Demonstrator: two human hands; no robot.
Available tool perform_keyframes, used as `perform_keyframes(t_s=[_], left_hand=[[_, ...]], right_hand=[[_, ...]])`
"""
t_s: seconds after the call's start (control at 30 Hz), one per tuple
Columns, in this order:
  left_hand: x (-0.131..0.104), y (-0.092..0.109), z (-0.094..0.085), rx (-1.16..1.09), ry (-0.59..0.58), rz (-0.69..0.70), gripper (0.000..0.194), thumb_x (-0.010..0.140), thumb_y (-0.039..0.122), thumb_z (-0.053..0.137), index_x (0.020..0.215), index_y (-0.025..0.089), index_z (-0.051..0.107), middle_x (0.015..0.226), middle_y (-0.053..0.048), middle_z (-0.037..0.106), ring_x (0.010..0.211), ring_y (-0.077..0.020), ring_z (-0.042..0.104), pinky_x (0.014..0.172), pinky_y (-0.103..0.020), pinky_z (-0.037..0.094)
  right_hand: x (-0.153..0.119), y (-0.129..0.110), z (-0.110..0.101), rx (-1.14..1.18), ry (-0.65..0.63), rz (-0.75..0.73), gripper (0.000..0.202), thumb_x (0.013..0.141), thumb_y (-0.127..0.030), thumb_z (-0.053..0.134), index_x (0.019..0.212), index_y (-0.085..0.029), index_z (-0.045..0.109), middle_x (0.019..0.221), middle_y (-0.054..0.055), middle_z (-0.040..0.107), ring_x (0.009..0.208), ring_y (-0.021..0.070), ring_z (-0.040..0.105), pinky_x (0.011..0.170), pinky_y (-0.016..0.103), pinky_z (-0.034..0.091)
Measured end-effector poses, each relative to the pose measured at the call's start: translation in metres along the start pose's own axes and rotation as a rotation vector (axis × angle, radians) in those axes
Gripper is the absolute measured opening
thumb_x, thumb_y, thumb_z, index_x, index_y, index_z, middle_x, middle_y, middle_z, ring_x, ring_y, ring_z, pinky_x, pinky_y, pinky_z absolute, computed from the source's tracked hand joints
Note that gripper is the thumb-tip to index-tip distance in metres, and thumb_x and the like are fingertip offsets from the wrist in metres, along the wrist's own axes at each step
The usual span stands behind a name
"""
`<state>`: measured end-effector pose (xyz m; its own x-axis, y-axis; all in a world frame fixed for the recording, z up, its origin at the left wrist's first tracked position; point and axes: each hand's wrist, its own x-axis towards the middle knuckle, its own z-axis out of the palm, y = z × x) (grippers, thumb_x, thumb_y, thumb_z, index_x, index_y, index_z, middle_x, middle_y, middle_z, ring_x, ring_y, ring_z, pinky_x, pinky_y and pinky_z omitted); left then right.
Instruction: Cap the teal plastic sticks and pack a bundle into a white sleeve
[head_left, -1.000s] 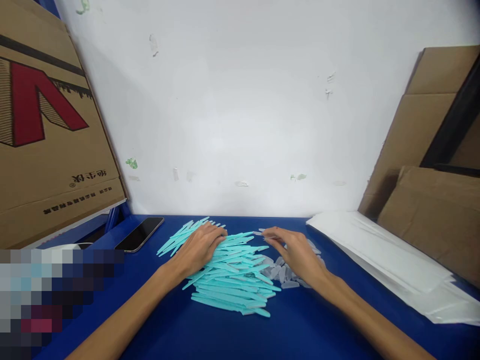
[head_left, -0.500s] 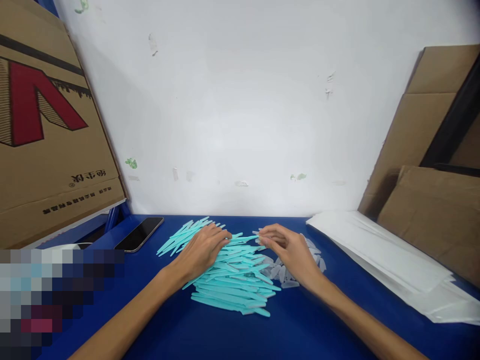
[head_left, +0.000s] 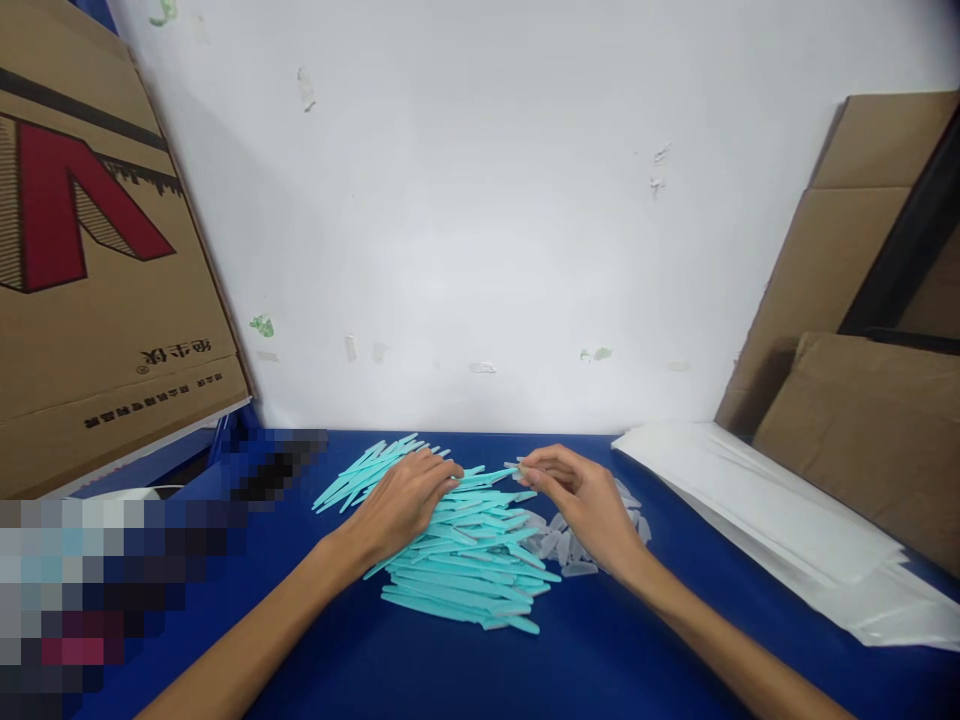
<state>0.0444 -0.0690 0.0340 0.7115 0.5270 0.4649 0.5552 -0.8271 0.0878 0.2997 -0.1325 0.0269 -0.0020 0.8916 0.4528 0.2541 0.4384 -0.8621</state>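
Note:
Several slim turquoise sticks [head_left: 465,585] lie piled on the blue table, with a smaller bunch of the same sticks [head_left: 367,470] behind to the left. My left hand [head_left: 412,495] rests over the left side of the pile, its fingers curled together at the end of one turquoise stick. Thumb and fingertips of my right hand [head_left: 566,485] pinch a small translucent cap at the right end of that stick. Below and beside my right hand lie several loose translucent caps [head_left: 577,568].
White sheets or bags [head_left: 765,500] lie on the right of the blue table [head_left: 675,640]. Cardboard [head_left: 855,430] stands behind them. A large printed carton [head_left: 112,330] leans at the left. A white wall [head_left: 480,200] rises behind the table. The left edge is pixelated.
My right hand has shifted very slightly at the stick's right end, and its fingertips have closed up a little. My left hand looks the same.

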Motion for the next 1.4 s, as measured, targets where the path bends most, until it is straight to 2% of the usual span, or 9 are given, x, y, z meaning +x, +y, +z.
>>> perform_keyframes(t_s=[0.33, 0.87, 0.97, 1.17, 1.4], left_hand=[[0.0, -0.001, 0.002, 0.0, -0.016, 0.013, 0.024, 0.105, 0.026, 0.038, 0.109, 0.02, 0.06, 0.098, -0.006, 0.065, 0.091, -0.021, 0.057, 0.08, -0.034, 0.045], [0.0, 0.002, 0.0, 0.009, 0.02, 0.054, 0.02, 0.102, 0.02, 0.042, 0.108, 0.018, 0.061, 0.093, -0.006, 0.065, 0.087, -0.0209, 0.057, 0.075, -0.032, 0.045], [0.0, 0.003, 0.0, 0.003, 0.046, 0.073, 0.019, 0.102, 0.02, 0.043, 0.108, 0.018, 0.06, 0.095, -0.006, 0.065, 0.087, -0.0206, 0.056, 0.076, -0.032, 0.044], [0.0, 0.012, 0.003, 0.023, 0.102, 0.143, 0.017, 0.102, 0.019, 0.043, 0.106, 0.018, 0.06, 0.091, -0.005, 0.065, 0.082, -0.0201, 0.055, 0.074, -0.033, 0.042], [-0.001, 0.02, 0.003, 0.003, 0.197, 0.197, 0.014, 0.1, 0.015, 0.047, 0.103, 0.016, 0.061, 0.086, -0.005, 0.065, 0.078, -0.0184, 0.054, 0.072, -0.031, 0.042]], right_hand=[[0.0, 0.002, 0.001, 0.032, -0.038, 0.02, 0.022, 0.089, -0.043, 0.064, 0.096, -0.023, 0.067, 0.094, 0.005, 0.076, 0.095, 0.0243, 0.073, 0.086, 0.038, 0.059], [0.001, -0.006, 0.0, 0.092, -0.032, 0.052, 0.021, 0.089, -0.04, 0.066, 0.096, -0.021, 0.066, 0.094, 0.006, 0.075, 0.092, 0.024, 0.073, 0.085, 0.037, 0.058], [0.001, -0.011, -0.001, 0.076, -0.027, 0.043, 0.019, 0.089, -0.039, 0.066, 0.095, -0.021, 0.067, 0.093, 0.006, 0.075, 0.092, 0.0238, 0.073, 0.085, 0.037, 0.058], [-0.004, -0.012, 0.005, 0.087, -0.113, 0.057, 0.019, 0.089, -0.039, 0.065, 0.096, -0.021, 0.067, 0.093, 0.006, 0.075, 0.09, 0.0232, 0.073, 0.083, 0.037, 0.059], [-0.007, -0.017, 0.005, 0.123, -0.098, 0.057, 0.02, 0.088, -0.039, 0.067, 0.094, -0.021, 0.068, 0.091, 0.006, 0.075, 0.086, 0.0233, 0.073, 0.081, 0.038, 0.059]])
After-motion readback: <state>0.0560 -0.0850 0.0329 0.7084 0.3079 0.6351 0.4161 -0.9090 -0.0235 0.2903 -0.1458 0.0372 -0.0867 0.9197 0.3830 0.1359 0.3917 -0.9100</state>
